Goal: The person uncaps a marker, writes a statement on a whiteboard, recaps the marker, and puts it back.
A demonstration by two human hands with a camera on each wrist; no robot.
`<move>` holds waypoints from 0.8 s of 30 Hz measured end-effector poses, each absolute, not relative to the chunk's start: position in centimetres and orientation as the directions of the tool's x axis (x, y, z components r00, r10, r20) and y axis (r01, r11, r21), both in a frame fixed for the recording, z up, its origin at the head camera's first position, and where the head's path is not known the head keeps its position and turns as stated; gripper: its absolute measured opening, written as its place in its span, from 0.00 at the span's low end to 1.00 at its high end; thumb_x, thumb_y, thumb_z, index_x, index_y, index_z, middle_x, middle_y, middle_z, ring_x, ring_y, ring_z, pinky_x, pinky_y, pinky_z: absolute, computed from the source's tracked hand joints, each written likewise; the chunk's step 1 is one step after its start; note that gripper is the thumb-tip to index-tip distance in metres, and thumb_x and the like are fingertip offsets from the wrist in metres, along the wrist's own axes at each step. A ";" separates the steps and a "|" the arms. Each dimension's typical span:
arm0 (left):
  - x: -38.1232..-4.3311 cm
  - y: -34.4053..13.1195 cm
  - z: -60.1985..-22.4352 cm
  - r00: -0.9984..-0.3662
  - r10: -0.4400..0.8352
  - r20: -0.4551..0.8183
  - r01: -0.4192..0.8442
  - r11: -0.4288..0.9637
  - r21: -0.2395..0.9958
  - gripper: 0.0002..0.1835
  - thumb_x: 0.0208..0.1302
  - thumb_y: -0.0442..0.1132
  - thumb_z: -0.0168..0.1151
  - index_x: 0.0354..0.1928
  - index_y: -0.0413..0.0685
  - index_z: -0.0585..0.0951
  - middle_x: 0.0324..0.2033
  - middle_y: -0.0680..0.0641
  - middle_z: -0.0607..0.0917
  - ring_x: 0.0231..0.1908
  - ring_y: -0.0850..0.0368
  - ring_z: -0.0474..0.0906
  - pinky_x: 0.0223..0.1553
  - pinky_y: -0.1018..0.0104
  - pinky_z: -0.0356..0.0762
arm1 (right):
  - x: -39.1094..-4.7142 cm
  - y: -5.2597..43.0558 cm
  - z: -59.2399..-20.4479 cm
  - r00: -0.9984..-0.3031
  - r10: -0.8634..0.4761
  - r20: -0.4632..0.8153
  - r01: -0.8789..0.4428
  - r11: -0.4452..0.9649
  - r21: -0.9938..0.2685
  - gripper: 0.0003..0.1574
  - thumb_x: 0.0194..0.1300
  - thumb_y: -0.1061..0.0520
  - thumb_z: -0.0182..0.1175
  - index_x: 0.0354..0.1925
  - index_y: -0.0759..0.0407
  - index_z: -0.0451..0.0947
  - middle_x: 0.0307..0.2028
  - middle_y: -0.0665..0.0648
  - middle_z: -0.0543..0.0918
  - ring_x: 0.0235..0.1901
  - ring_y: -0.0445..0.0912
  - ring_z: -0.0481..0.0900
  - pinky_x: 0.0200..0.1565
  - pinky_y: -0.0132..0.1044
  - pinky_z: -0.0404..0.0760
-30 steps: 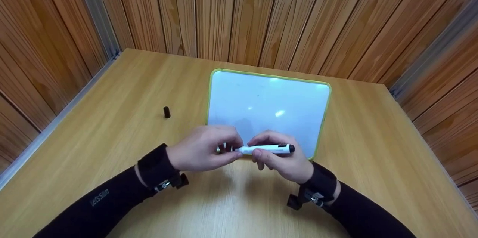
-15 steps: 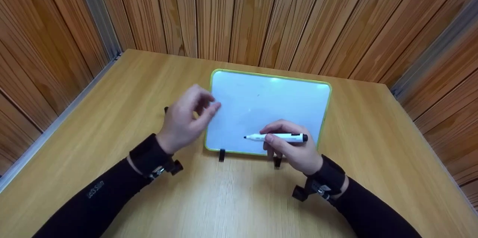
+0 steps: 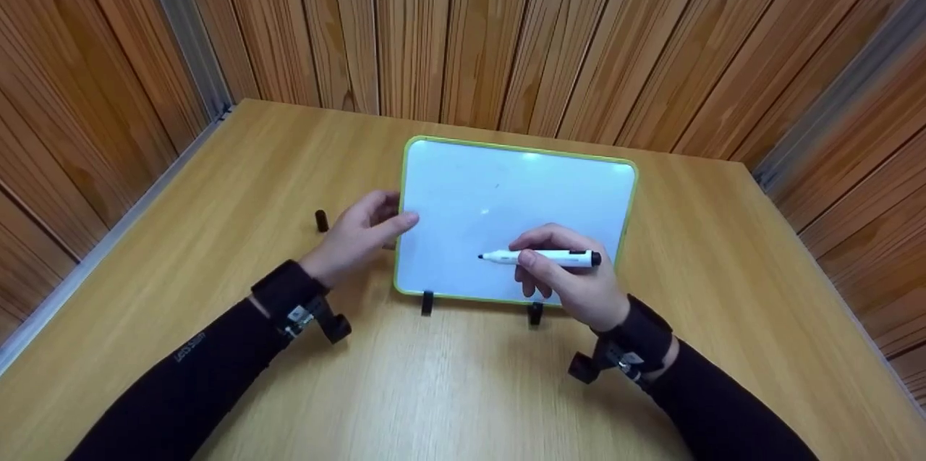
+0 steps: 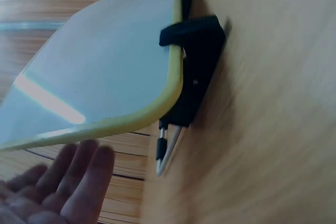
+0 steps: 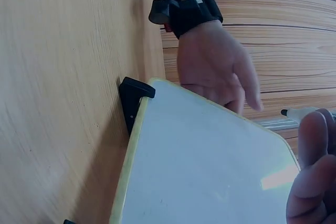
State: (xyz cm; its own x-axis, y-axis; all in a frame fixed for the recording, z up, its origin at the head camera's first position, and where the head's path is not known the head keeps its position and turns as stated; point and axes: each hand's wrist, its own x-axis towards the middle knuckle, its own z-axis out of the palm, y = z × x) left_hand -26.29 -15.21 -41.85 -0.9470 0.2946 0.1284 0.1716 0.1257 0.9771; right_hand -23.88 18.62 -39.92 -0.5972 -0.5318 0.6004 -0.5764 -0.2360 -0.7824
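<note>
A small whiteboard (image 3: 463,193) with a yellow-green rim leans back on a black stand (image 4: 202,61). My left hand (image 3: 353,235) is at the board's left edge, thumb over the front and fingers partly hidden behind the rim. In the left wrist view those fingers (image 4: 86,184) are extended, fingertips right by the rim. My right hand (image 3: 575,280) pinches a white marker (image 3: 550,258) between thumb and fingers, in front of the board's lower right. Its bare black tip points left and overlaps the board face in the head view.
A black marker cap (image 3: 321,221) stands on the wooden table (image 3: 434,388), left of the left hand. Two black stand feet (image 3: 427,303) jut forward under the board's lower edge. Wood-plank walls (image 3: 477,34) enclose the table's back and sides.
The hands have parted from the marker's tip end, baring the tip. My left hand has moved up and left to the board's edge; my right hand has shifted slightly up and right with the marker.
</note>
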 end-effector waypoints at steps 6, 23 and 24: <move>-26.6 -15.7 -42.9 -0.908 0.420 -0.001 0.040 0.089 0.995 0.30 0.84 0.44 0.65 0.76 0.32 0.73 0.63 0.35 0.87 0.61 0.44 0.87 0.57 0.53 0.91 | -24.0 18.8 -39.8 -0.606 -0.527 0.596 -0.585 -0.212 -0.782 0.08 0.76 0.76 0.58 0.49 0.79 0.81 0.30 0.64 0.87 0.22 0.52 0.78 0.26 0.31 0.84; -25.6 -13.3 -43.8 -0.880 0.476 -0.003 -0.004 -0.001 1.000 0.26 0.87 0.40 0.61 0.77 0.33 0.73 0.68 0.36 0.85 0.67 0.42 0.85 0.63 0.50 0.86 | -24.1 19.0 -39.5 -0.628 -0.519 0.580 -0.593 -0.164 -0.789 0.09 0.75 0.77 0.58 0.50 0.77 0.83 0.30 0.65 0.87 0.22 0.52 0.79 0.24 0.37 0.83; -25.6 -13.1 -43.8 -0.877 0.480 0.000 -0.002 -0.002 1.000 0.26 0.87 0.40 0.61 0.77 0.33 0.73 0.68 0.36 0.85 0.67 0.42 0.85 0.64 0.50 0.86 | -24.1 19.0 -39.4 -0.633 -0.518 0.576 -0.590 -0.158 -0.792 0.09 0.76 0.77 0.58 0.50 0.77 0.83 0.30 0.65 0.87 0.22 0.52 0.79 0.24 0.37 0.83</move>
